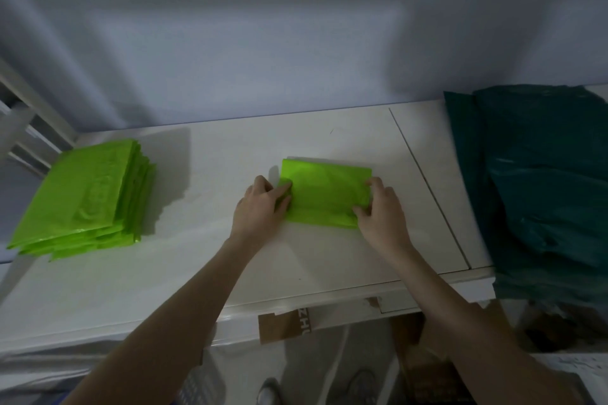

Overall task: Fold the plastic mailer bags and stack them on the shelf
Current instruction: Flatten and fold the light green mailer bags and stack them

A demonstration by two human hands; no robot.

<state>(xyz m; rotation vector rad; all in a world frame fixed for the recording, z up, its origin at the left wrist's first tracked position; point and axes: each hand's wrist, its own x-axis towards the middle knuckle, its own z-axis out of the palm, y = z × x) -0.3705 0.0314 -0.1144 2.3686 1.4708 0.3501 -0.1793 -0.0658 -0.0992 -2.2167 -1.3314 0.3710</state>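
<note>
Lime-green mailer bag [324, 196], folded to a glossy, crinkled rectangle, lies flat on the white shelf [204, 273] between both hands, long axis running hand to hand. Left hand [260, 207] pinches its near end, fingers curled over the edge. Right hand [381, 210] grips the opposite end likewise. Stack of folded green bags [84, 197] well left of left hand. Dark teal plastic sheets [539, 181] heaped right of right hand.

folded bag [324, 196] mid-shelf [210, 154], stack of bags [82, 197] at left, heap of bags [543, 181] at right
</note>
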